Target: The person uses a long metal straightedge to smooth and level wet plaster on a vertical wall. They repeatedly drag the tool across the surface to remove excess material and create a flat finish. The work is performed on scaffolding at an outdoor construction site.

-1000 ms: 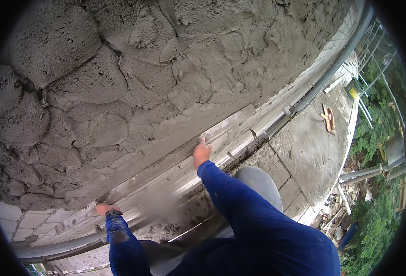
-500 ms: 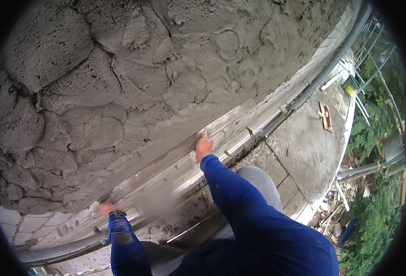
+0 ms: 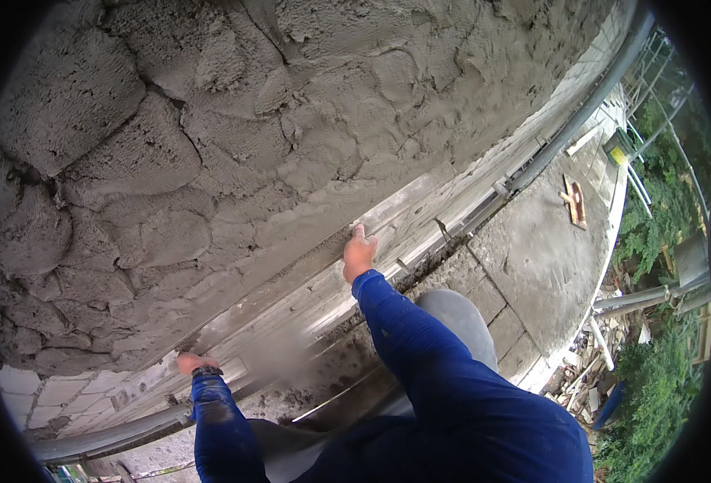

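A long, pale straightedge (image 3: pixel 247 311) lies slantwise along the lower edge of thick wet mortar (image 3: pixel 170 173) on the wall. My left hand (image 3: pixel 198 363) is closed on its lower left part. Farther up to the right, my right hand (image 3: pixel 359 256) grips the same bar, its thumb pointing up against the mortar. The fingers of both hands are partly hidden behind the bar. Above the bar the mortar is lumpy and cracked, laid in overlapping pats; close to the bar it looks smoother.
Bare blocks (image 3: pixel 53 394) show below the mortar. A grey pipe (image 3: pixel 569 133) runs along the wall. On the concrete ledge (image 3: pixel 524 249) at right lie a wooden hand float (image 3: pixel 574 201) and a bucket (image 3: pixel 616 151). Beyond its edge are poles, rubble (image 3: pixel 585 378) and greenery.
The view has shifted slightly, with the mortar a little farther left in it. Both hands keep their hold on the straightedge; any movement of the bar is very small.
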